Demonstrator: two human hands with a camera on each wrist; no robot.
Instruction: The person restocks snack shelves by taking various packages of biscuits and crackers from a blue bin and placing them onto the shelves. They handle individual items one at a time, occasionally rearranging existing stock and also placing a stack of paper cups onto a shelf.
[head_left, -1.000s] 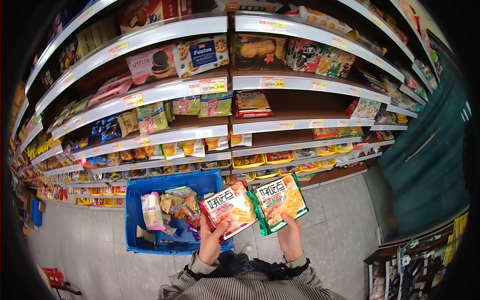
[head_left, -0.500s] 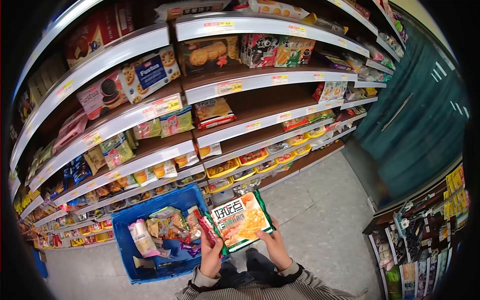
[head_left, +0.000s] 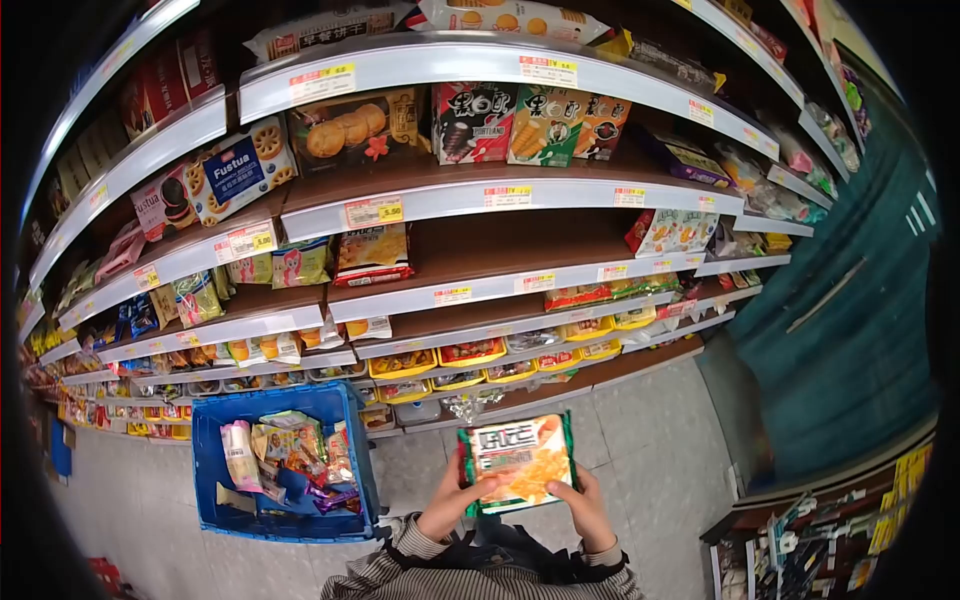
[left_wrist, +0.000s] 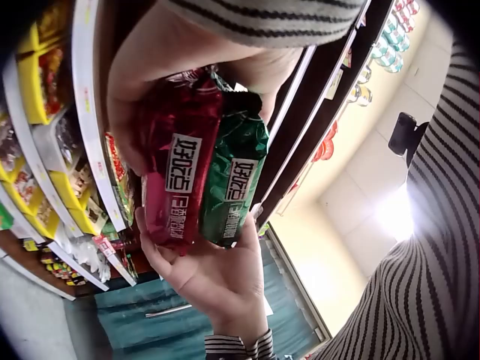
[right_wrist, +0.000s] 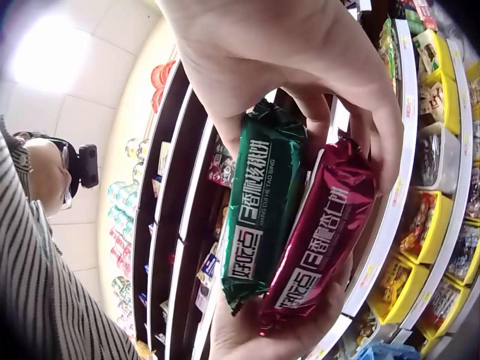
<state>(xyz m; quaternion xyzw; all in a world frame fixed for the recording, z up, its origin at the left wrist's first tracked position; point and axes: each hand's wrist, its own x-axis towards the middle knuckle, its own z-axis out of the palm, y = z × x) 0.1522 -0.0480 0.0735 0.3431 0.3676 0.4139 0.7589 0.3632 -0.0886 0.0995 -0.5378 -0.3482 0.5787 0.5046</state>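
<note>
Two flat biscuit packets lie stacked between my hands, face to face with the floor below. On top is the green packet [head_left: 522, 462], its printed front with biscuits turned up toward the head. Beneath it, hidden in the head view, the dark red packet [left_wrist: 178, 161] shows its edge in both wrist views. My left hand [head_left: 446, 508] grips the stack's left side, thumb over the front. From the right side, my right hand [head_left: 588, 508] holds both packets too, thumb on top and fingers curled around the red packet in the right wrist view.
A blue crate [head_left: 285, 535] with several snack packs stands on the floor to the left. Shelves of biscuit boxes, such as the black-and-pink box [head_left: 473, 122], rise in front. Low yellow bins [head_left: 404, 364] hold small snacks. A green curtain [head_left: 840, 340] hangs at right.
The two packets, earlier side by side with one in each hand, have been brought together, green over red. Both hands now hold the stack. The head view has turned and shifted right.
</note>
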